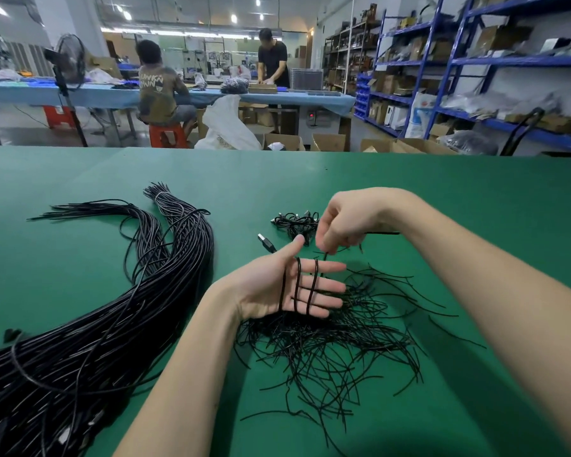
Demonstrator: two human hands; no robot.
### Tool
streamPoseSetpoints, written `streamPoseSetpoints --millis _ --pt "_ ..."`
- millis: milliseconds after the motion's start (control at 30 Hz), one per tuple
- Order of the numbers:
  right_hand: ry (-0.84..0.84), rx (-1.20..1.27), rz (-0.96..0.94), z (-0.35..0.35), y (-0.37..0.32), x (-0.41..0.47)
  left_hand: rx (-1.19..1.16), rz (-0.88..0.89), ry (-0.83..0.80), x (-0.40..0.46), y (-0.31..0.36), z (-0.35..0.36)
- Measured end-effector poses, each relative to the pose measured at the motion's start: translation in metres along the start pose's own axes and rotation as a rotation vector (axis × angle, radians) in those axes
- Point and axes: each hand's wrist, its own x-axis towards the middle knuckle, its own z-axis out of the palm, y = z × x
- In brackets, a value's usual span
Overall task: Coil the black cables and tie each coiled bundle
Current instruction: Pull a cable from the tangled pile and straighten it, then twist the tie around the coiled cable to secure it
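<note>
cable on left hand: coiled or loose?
Partly coiled: cable crosses the open left hand's fingers in three turns; right hand pinches it above.

Green counter (409, 192): matt, smooth covering that looks like felt or rubber mat, no sheen. Large bundle of long black cables (89, 351): smooth plastic jacket, glossy, pale highlights along the strands; the loose heap of short thin black ties (337, 351) looks like plastic-coated wire, slightly shiny. Black cable wound over the bare left hand (287, 291): same smooth, glossy jacket, plug end (266, 243) with dull metal tip.
</note>
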Motion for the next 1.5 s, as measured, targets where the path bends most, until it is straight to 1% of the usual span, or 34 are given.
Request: streamPoseSetpoints --millis 67,133,200,267,367,433,533,600,667,800,867,933,1067,1133,1233,1367,1433,1500 --pt "0.124 -0.004 -0.006 0.006 -0.006 -0.002 -0.029 0.026 0.075 0.002 0.001 0.001" --pt "0.257 0.104 -0.008 0.018 -0.005 -0.003 -0.083 0.071 0.166 0.005 0.003 0.000" --pt "0.352 0.386 -0.005 0.034 0.000 -0.007 -0.118 0.104 0.225 0.007 0.004 -0.001" --pt "0.422 0.657 -0.015 0.051 0.005 -0.011 -0.123 0.128 0.250 0.008 0.004 -0.001" --pt "0.538 0.951 -0.044 0.076 0.012 -0.016 -0.142 0.149 0.264 0.009 0.004 -0.003" --pt "0.555 1.062 -0.040 0.091 0.017 -0.020 -0.163 0.168 0.274 0.009 0.004 -0.005" --pt "0.515 1.107 -0.038 0.105 0.020 -0.024 -0.164 0.183 0.265 0.008 0.005 -0.011" --pt "0.539 1.158 -0.053 0.105 0.021 -0.027 -0.130 0.166 0.253 0.007 0.004 -0.010" --pt "0.580 1.111 -0.076 0.100 0.018 -0.030 -0.098 0.148 0.265 0.009 0.003 -0.008" --pt "0.634 0.722 -0.268 0.092 0.014 -0.036 -0.086 0.152 0.278 0.010 0.003 -0.004" --pt "0.621 0.610 -0.253 0.090 0.013 -0.037 -0.092 0.171 0.290 0.009 0.004 -0.004" --pt "0.582 0.659 -0.223 0.090 0.016 -0.037 -0.093 0.175 0.288 0.007 0.006 -0.003" --pt "0.494 0.803 -0.260 0.097 0.027 -0.038 -0.106 0.183 0.239 0.005 0.007 -0.002" --pt "0.503 0.915 -0.247 0.102 0.029 -0.039 -0.126 0.179 0.211 0.005 0.007 -0.002" --pt "0.514 1.014 -0.157 0.107 0.029 -0.037 -0.097 0.178 0.191 0.006 0.005 0.000" --pt "0.600 0.902 -0.104 0.112 0.025 -0.034 -0.078 0.209 0.230 0.012 -0.001 0.002" --pt "0.651 0.789 -0.109 0.114 0.024 -0.033 -0.071 0.224 0.244 0.015 -0.004 0.002" --pt "0.662 0.614 -0.105 0.111 0.027 -0.036 -0.065 0.231 0.251 0.015 -0.006 0.004"
